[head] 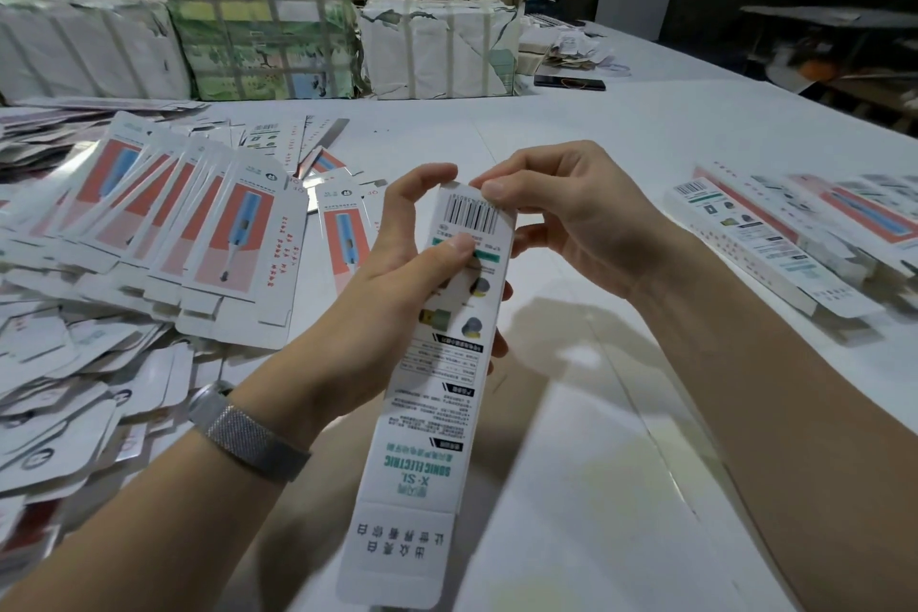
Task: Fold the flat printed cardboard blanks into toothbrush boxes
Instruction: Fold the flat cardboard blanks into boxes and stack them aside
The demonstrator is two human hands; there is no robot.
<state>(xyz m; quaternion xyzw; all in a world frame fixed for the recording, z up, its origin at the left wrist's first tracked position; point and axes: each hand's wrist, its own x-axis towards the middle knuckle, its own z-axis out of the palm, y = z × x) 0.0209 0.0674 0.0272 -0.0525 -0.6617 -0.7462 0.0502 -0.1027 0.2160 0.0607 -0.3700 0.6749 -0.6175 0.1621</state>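
The box [437, 363], seen upside down, reads "SONIC ELECTRIC" in green and "X-S1" above it, though that last character is perhaps blurred. A barcode sits at its far end; digits unreadable.

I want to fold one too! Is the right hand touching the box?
Touching. The head view shows the right hand pinching the barcode end of the box.

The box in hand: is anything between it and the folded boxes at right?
Nothing visible. Both the left hand and right hand hold the box; bare table lies between it and the folded boxes.
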